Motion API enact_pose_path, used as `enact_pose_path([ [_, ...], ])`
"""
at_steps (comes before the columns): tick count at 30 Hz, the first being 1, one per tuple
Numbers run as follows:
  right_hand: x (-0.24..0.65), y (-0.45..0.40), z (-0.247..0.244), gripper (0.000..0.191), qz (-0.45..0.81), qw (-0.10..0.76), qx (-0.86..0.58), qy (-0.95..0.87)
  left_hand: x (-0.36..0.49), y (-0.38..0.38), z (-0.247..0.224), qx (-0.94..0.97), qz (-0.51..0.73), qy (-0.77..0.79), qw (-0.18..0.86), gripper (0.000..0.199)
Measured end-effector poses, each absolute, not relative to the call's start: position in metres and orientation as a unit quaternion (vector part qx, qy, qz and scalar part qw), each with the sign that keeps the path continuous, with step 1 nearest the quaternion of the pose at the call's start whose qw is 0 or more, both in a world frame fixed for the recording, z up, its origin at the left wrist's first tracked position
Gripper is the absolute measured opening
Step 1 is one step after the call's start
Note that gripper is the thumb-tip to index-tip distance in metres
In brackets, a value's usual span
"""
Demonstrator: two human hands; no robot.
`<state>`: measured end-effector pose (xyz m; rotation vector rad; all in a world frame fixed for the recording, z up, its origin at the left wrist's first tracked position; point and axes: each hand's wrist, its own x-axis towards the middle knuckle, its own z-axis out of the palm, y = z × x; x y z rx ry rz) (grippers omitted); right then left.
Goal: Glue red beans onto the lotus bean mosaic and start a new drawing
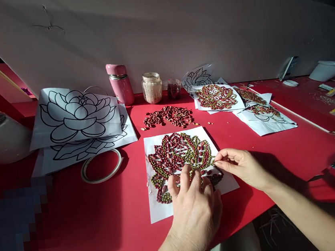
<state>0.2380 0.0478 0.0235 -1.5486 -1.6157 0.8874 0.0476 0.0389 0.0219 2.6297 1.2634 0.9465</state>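
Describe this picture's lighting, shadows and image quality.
Head view: hard light falls across the bean mosaic; deep shadow lies on the red table beside the right hand; the lower-left corner is coarsely pixelated; the upper-right corner fades nearly black.

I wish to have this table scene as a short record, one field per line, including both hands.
Left hand: fingers bent over the bean mosaic
Right hand: thumb and forefinger together at the mosaic's right edge; anything held is too small to tell
Behind mosaic: red bean pile
Farther back: pink thermos, glass jar, small bean container
Left side: lotus outline sheets, tape roll
Right side: other bean mosaics
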Motion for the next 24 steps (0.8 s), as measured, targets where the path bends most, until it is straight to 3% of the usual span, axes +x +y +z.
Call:
enact_pose_path([
  [6,0.233,0.042,0.018,0.012,0.175,0.363,-0.623,-0.670,0.048,0.039,0.021,0.857,0.311,0.410,0.033,0.011],
  [24,0.226,0.035,0.006,0.008,0.093,0.365,-0.615,-0.692,0.049,0.038,0.020,0.854,0.315,0.413,0.037,0.011],
])
